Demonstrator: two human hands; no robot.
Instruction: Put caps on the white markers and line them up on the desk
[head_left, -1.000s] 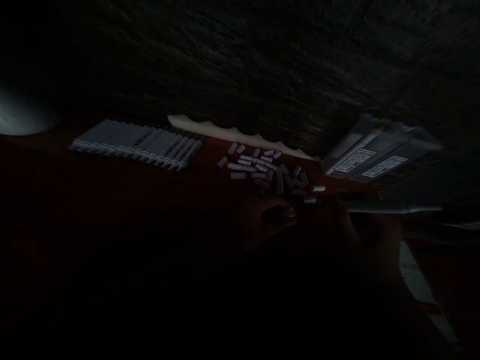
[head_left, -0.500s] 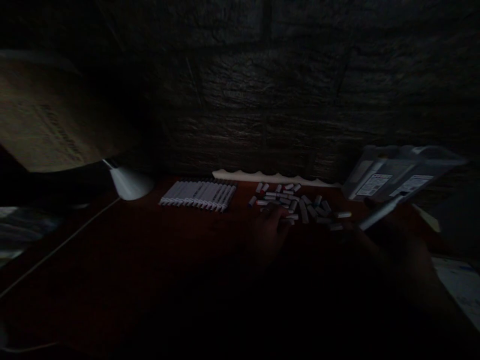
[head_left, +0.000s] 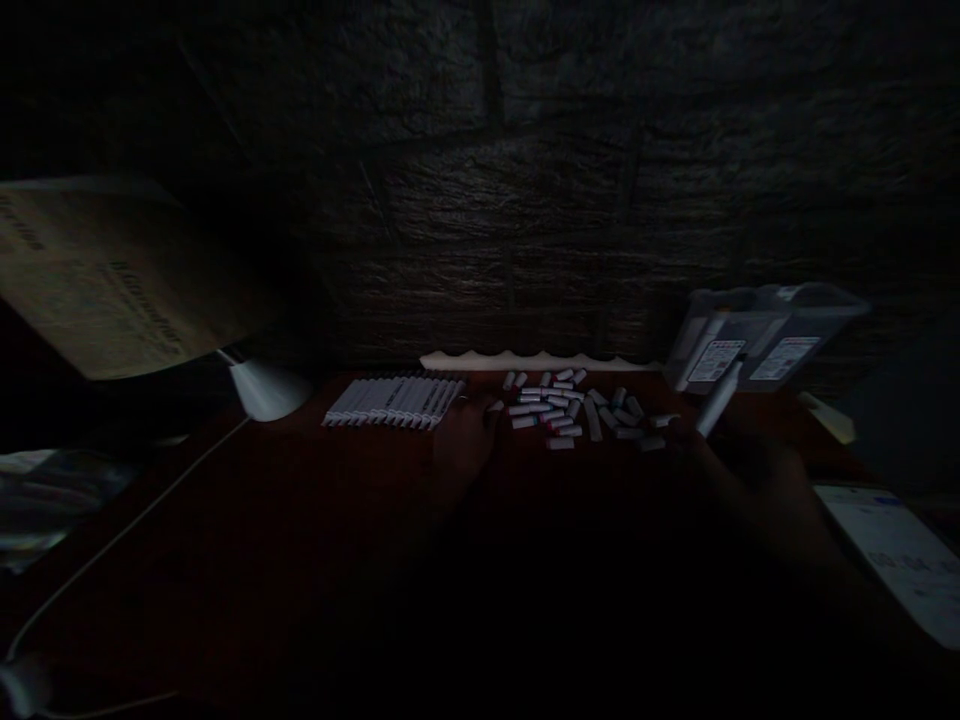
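Observation:
My right hand (head_left: 757, 480) grips a white marker (head_left: 718, 398), its dark tip pointing up in front of the clear plastic case. In the dark, my left hand (head_left: 465, 440) rests low over the table between a row of markers and a pile of caps. One pale cap (head_left: 496, 406) shows at its thumb side; whether the fingers hold it is too dim to see. The row of white markers (head_left: 394, 400) lies side by side at the left. Several loose marker caps (head_left: 555, 412), some with coloured ends, are scattered between my hands.
A clear plastic case (head_left: 750, 335) with labels stands at the back right. At the left is a lamp with a white base (head_left: 268, 390) and a printed shade (head_left: 112, 280). A white scalloped strip (head_left: 540, 362) runs along the wall. Paper (head_left: 892, 550) lies at the right.
My left hand has moved left, off the cap pile toward the marker row. The marker in my right hand is more upright. The view has shifted a little.

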